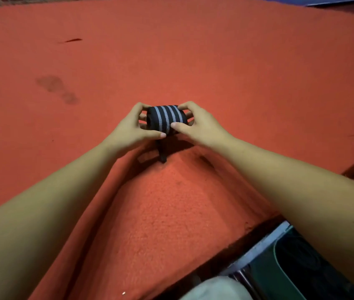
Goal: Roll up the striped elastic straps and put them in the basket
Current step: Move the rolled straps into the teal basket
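A black elastic strap with grey stripes [166, 119] is wound into a thick roll and held just above the red carpet [171, 61]. My left hand [131, 127] grips the roll's left end, thumb under the front and fingers curled over the top. From the other side my right hand [197, 124] grips the right end, its thumb pressing on the striped face. A short black tail of the strap [162, 153] hangs down from the roll between my wrists. No basket is in view.
The carpet's near edge runs diagonally at the lower right, with a dark gap [226, 252] below it. A dark green object with a pale frame [284, 267] sits at the bottom right. Pale fabric [215, 289] shows at the bottom edge.
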Demonstrator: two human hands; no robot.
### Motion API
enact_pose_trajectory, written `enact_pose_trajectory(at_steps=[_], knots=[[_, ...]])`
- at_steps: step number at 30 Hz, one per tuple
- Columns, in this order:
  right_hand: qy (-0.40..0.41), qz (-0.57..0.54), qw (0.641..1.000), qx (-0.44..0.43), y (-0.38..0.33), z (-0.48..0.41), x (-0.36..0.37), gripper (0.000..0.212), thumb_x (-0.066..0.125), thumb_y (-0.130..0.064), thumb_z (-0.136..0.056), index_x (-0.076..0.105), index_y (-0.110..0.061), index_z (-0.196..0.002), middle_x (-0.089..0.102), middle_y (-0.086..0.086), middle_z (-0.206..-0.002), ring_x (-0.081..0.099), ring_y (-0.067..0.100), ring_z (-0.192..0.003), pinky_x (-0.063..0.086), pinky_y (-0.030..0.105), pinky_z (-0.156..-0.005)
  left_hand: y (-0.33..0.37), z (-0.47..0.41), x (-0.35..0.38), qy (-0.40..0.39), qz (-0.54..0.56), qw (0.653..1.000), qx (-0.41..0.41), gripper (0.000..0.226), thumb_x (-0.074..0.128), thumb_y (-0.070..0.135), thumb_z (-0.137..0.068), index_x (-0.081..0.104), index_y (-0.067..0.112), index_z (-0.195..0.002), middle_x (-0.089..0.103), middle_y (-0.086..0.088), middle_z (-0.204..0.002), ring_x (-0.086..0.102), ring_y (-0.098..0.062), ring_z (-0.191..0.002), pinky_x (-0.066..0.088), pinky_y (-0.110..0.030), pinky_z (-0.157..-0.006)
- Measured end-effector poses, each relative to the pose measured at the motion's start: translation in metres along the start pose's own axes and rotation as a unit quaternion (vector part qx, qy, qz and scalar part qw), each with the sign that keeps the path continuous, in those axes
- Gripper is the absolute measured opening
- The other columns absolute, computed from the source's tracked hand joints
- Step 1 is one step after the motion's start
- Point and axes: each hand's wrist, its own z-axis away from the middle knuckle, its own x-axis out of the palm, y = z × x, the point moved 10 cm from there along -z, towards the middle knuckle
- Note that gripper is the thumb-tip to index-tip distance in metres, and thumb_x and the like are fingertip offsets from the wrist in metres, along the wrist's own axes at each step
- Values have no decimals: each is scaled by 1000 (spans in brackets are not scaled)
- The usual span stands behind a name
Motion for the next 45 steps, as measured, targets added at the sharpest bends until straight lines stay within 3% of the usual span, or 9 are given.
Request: enact_pose_trajectory(at_steps=[3, 8, 13, 20, 27, 32, 35, 39, 45], knots=[[35, -91, 993, 64, 3, 32, -31, 32, 65, -34, -95, 55, -19, -121, 64, 6, -95, 65, 24, -81, 56, 42, -83, 27, 23, 18, -46, 47, 998, 5, 62, 83, -1, -75, 49, 16, -125, 63, -12, -120, 71, -15, -96, 58, -30, -83], [-29, -321, 928, 186, 15, 107, -52, 51, 63, -40, -96, 46, -19, -140, 65, 14, -116, 72, 23, -76, 55, 41, -86, 75, 66, 66, -124, 113, 986, 4, 59, 82, -2, -76, 50, 17, -121, 61, -10, -121, 69, -17, -102, 57, -35, -89], [-51, -427, 879, 209, 31, 187, -84, 34, 63, -28, -96, 57, -11, -125, 70, 18, -109, 73, 30, -82, 56, 47, -88, 109, 111, 128, -202, 85, 976, 22, 68, 85, 9, -70, 49, 19, -127, 57, -10, -130, 68, -22, -103, 57, -38, -92], [14, -479, 842, 249, 78, 277, -135, 55, 73, -17, -83, 52, -3, -132, 64, 24, -123, 69, 38, -107, 59, 48, -80, 132, 156, 224, -241, 61, 967, 55, 68, 84, 5, -77, 45, 19, -131, 54, -4, -130, 66, -22, -105, 58, -35, -86], [60, -371, 881, 288, 118, 341, -181, 34, 70, -5, -88, 56, -8, -118, 67, 19, -108, 74, 26, -80, 59, 37, -65, 135, 182, 316, -286, -33, 951, 111, 74, 86, 23, -76, 38, 24, -133, 54, 0, -128, 60, -17, -114, 51, -30, -94], [34, -169, 939, 299, 145, 395, -199, 36, 75, -6, -84, 54, -15, -112, 61, -8, -58, 54, 7, -54, 43, 21, -51, 105, 206, 375, -445, -36, 894, 34, 68, 79, 19, -85, 42, 18, -142, 55, 2, -138, 55, -10, -125, 45, -28, -108], [-13, -70, 949, 307, 165, 427, -200, 45, 82, -20, -79, 54, -23, -113, 63, 3, -70, 54, 6, -57, 44, 24, -56, 86, 212, 402, -460, -113, 881, 19, 51, 75, 23, -89, 52, 16, -134, 63, 1, -129, 59, -14, -120, 44, -31, -108], [-99, 100, 942, 305, 185, 456, -194, 55, 83, -35, -75, 48, -30, -117, 58, 1, -74, 49, 7, -56, 39, 26, -56, 80, 219, 432, -446, -322, 827, 117, 44, 72, 33, -90, 57, 17, -129, 60, -3, -129, 57, -21, -118, 43, -25, -94], [-214, 168, 918, 288, 196, 479, -146, 62, 81, -33, -74, 42, -28, -122, 59, 0, -78, 54, 13, -67, 42, 31, -56, 46, 233, 476, -460, -477, 739, 127, 95, 75, 56, -80, 27, 17, -153, 22, -16, -155, 27, -36, -144, 32, -44, -116]])
